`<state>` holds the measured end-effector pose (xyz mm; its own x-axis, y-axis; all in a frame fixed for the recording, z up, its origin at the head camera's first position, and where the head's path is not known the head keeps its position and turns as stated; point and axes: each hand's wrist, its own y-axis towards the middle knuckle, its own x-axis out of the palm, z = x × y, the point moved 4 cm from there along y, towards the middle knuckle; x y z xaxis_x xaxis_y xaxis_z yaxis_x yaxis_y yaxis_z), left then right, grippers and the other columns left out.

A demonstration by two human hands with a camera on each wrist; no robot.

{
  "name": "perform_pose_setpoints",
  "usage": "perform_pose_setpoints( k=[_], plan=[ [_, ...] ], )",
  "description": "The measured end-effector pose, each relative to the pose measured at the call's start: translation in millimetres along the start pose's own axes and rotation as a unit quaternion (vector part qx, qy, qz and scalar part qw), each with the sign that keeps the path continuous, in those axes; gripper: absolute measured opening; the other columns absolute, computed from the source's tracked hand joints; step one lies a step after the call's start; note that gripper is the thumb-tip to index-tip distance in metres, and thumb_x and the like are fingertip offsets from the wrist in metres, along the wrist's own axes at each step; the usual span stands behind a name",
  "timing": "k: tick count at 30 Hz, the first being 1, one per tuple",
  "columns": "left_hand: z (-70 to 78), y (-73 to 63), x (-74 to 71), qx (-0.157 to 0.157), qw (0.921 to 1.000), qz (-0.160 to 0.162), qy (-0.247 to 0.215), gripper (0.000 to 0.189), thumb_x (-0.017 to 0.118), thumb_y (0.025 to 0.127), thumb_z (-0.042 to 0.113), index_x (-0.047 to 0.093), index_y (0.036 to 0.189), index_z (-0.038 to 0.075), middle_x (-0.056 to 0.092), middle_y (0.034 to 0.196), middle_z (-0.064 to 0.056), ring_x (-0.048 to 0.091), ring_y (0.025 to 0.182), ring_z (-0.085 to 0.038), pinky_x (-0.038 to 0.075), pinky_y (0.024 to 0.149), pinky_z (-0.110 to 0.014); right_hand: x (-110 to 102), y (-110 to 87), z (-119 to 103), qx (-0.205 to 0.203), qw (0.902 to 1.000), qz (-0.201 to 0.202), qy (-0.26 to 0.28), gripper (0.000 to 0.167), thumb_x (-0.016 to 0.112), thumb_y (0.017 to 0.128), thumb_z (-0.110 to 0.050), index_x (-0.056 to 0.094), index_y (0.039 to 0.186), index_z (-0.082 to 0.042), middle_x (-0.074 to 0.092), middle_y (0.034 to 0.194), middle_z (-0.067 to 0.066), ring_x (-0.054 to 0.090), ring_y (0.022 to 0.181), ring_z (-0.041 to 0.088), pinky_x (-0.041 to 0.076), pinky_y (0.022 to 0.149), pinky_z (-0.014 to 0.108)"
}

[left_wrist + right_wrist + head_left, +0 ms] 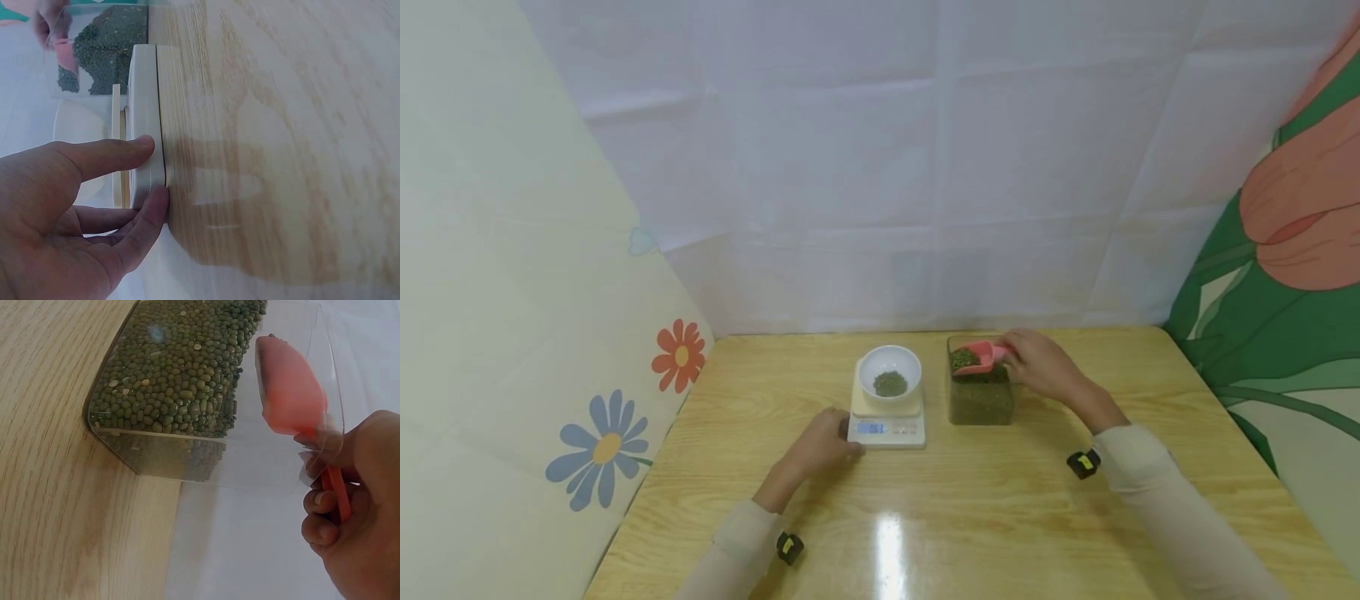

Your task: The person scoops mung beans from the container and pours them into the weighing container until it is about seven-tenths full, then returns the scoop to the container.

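Note:
A white kitchen scale [887, 432] with a lit display stands on the table. On its platform sits a white bowl [890, 367] with a small heap of green mung beans [891, 384]. My left hand [823, 440] holds the scale's near left corner, thumb on the front edge and fingers along the side. To the right of the scale, a clear square container [181, 453] is partly filled with mung beans [175, 375]. My right hand [1041, 364] grips the handle of a pink scoop [985, 357], loaded with beans, inside the container's upper part above the heap.
The wood-grain table [985, 517] reaches back to a white cloth [850, 167]. Flower-printed sheets [497, 292] hang at both sides. A small black device [1083, 463] is at each wrist.

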<state>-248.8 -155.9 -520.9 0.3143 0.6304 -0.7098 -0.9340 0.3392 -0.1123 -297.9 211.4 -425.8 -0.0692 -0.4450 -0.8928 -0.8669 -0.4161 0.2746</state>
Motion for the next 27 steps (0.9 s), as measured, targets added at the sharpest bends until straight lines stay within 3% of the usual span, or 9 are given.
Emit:
perform_pose_setpoints(
  k=[13, 21, 27],
  plan=[
    [-1.0, 0.1, 1.2, 0.003, 1.0, -0.003, -0.005, 0.031, 0.086, 0.083, 0.007, 0.075, 0.111, 0.0, 0.076, 0.096, -0.007, 0.066, 0.081, -0.016, 0.062, 0.078, -0.034, 1.8, -4.2, 4.8, 0.015, 0.9998, -0.002, 0.015, 0.015, 0.063, 0.106, -0.01, 0.071, 0.112, 0.002, 0.071, 0.101, 0.014, 0.065, 0.089, 0.027, 0.055, 0.081, 0.05],
    [-0.8, 0.1, 0.6, 0.005, 1.0, -0.001, 0.001, 0.03, 0.086, 0.083, 0.007, 0.075, 0.11, -0.001, 0.076, 0.094, -0.007, 0.066, 0.079, -0.015, 0.061, 0.075, -0.031, -3.3, -4.9, 4.1, 0.031, 0.9992, -0.005, 0.027, 0.021, 0.06, 0.107, -0.01, 0.07, 0.119, 0.005, 0.073, 0.109, 0.02, 0.068, 0.095, 0.034, 0.056, 0.084, 0.055],
    [1.0, -1.2, -0.3, 0.006, 1.0, 0.0, 0.0, 0.028, 0.085, 0.085, 0.007, 0.075, 0.111, 0.0, 0.076, 0.097, -0.007, 0.066, 0.082, -0.016, 0.061, 0.079, -0.034, -5.3, -5.6, 6.4, 0.044, 0.9984, -0.003, 0.036, 0.024, 0.057, 0.109, -0.012, 0.069, 0.121, 0.005, 0.073, 0.115, 0.023, 0.068, 0.103, 0.04, 0.056, 0.088, 0.059]
  ],
)
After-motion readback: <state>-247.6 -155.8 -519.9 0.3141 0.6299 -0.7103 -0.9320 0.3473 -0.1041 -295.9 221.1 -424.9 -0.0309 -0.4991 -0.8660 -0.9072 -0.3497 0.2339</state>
